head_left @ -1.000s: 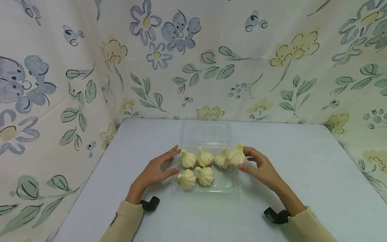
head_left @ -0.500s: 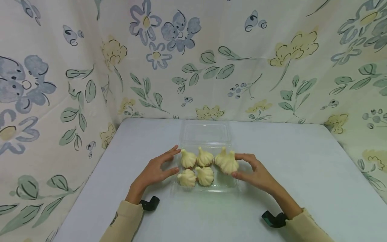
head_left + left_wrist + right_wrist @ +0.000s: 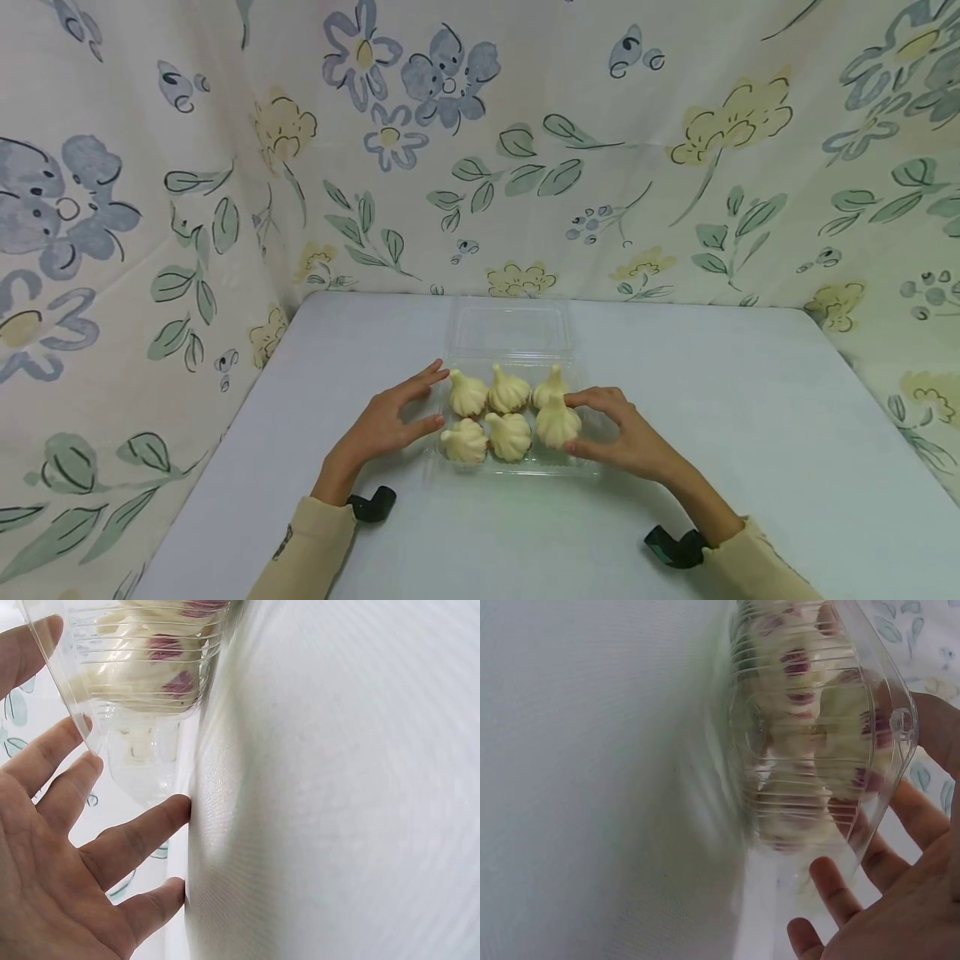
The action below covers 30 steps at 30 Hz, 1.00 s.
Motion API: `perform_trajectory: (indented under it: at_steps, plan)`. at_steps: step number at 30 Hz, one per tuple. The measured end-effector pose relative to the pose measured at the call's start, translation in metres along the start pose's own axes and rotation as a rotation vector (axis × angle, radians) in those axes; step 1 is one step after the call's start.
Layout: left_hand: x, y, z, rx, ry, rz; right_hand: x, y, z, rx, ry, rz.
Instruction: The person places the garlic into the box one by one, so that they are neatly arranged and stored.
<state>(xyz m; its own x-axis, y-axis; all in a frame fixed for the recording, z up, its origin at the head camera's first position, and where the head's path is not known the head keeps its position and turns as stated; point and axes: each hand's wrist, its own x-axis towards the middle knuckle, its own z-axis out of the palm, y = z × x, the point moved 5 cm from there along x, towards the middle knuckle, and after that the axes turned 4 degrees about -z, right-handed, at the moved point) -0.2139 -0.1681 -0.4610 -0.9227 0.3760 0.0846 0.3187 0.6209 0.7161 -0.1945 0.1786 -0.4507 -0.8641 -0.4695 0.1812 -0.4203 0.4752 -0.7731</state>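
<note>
A clear plastic container (image 3: 558, 468) stands on the table with several pale garlic bulbs (image 3: 508, 390) in two rows, purple patches showing on their undersides in both wrist views. My right hand (image 3: 626, 433) reaches over the container's right wall and holds one more garlic bulb (image 3: 558, 425) between thumb and fingers, stem up, at the right end of the front row. Through the clear wall in the right wrist view, that bulb (image 3: 847, 727) sits close to the others. My left hand (image 3: 393, 419), fingers spread, touches the container's left rim (image 3: 75, 712).
The container's hinged lid (image 3: 512, 329) lies open toward the back of the white table (image 3: 712, 375). Floral cloth (image 3: 525, 208) hangs behind and at both sides. Each wrist wears a small black camera (image 3: 372, 505).
My right hand has carried the garlic bulb left and toward me, from beside the back row to the front row's right end. My left hand has stayed put.
</note>
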Motion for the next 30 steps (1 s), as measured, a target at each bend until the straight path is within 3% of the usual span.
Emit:
perform_trajectory:
  at_steps: [14, 30]
  plan:
    - [0.0, 0.001, -0.001, 0.001, -0.001, -0.001, 0.003, -0.004, 0.003, -0.095, -0.006, -0.109]
    - [0.0, -0.001, -0.001, -0.009, -0.003, -0.001, 0.011, -0.011, 0.008, -0.206, -0.057, -0.092]
